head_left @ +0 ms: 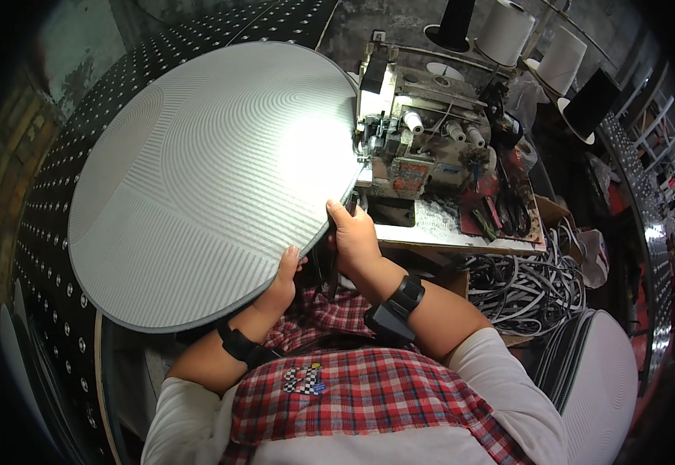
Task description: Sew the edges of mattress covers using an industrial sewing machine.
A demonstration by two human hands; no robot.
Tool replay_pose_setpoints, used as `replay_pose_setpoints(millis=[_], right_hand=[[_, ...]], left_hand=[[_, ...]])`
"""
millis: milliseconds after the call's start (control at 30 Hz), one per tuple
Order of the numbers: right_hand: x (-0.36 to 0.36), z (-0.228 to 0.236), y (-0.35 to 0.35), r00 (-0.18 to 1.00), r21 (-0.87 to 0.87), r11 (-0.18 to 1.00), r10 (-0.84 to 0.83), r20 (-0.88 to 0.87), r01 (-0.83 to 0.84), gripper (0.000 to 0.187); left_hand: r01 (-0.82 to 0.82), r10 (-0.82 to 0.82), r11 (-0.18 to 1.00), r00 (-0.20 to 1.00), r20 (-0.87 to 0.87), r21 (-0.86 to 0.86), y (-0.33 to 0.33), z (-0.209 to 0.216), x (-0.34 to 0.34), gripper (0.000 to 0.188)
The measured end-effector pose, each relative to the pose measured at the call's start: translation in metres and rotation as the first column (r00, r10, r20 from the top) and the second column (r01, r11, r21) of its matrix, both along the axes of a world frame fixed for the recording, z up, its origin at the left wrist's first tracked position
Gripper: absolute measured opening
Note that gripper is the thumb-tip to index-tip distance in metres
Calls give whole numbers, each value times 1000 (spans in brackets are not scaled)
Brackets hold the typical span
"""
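Note:
A large round pale-grey mat [198, 170] with a ribbed pattern and dark edge binding spreads over the left and middle. My left hand [278, 285] grips its near edge, thumb on top and fingers mostly hidden underneath. Just to the right, my right hand [355, 236] closes on the mat's right edge, its thumb pressing on the rim. A dark strip or tool shows beside that hand; I cannot make out which. The mat's right edge lies at the needle area of an industrial sewing machine [438, 116], whose lamp glares on the surface.
Black and white thread cones [504, 32] stand behind the machine. A tangle of grey and white binding strips [523, 291] fills a box at right. More round mats [601, 387] are stacked lower right. A black table [50, 225] dotted with shiny studs lies under the mat.

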State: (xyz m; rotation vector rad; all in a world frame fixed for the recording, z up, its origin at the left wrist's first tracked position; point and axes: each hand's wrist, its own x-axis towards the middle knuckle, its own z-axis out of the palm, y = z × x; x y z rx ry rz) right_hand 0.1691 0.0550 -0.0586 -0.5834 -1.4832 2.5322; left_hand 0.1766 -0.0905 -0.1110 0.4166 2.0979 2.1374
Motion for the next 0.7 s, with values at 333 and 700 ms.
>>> replay_pose_setpoints(millis=[333,700], right_hand=[[-19,8,10,999,94,995,-37,-40,41,16],[-50,28,6,993,193,981,-18,115,-5,18]], left_hand=[[-33,16,996,982,-189,-85,12,19,-13,25],[-8,9,1000,996,88,-3,11,50,-50,32]])
